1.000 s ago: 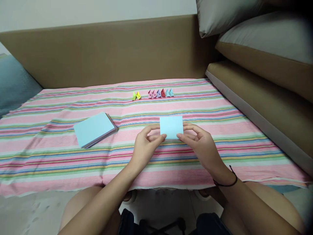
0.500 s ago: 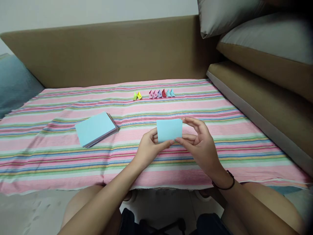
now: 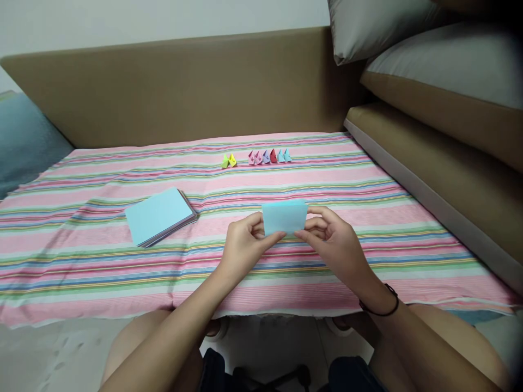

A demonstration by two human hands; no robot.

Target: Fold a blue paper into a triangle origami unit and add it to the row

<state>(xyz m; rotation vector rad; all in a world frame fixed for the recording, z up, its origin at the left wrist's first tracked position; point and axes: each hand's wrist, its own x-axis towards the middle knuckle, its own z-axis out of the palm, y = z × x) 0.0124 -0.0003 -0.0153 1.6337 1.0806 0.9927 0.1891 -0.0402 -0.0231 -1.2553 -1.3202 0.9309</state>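
Observation:
A small light blue paper sheet (image 3: 284, 216) is held just above the striped cloth (image 3: 81, 261) in front of me. My left hand (image 3: 244, 246) pinches its lower left corner between thumb and fingers. My right hand (image 3: 335, 243) pinches its lower right corner, with a black band on that wrist. The sheet's top edge curves over toward me. A stack of light blue paper (image 3: 160, 215) lies on the cloth to the left of my hands.
A row of small folded paper pieces lies further back: two yellow-green ones (image 3: 228, 160) and several pink, purple, red and blue ones (image 3: 269, 156). A brown padded backrest (image 3: 183, 87) runs behind. Brown cushions (image 3: 441, 158) and grey pillows (image 3: 449, 60) rise at the right.
The sheet stood flat and upright a second ago. Both hands have since drawn closer together and bent its top edge down toward me, so it looks shorter now.

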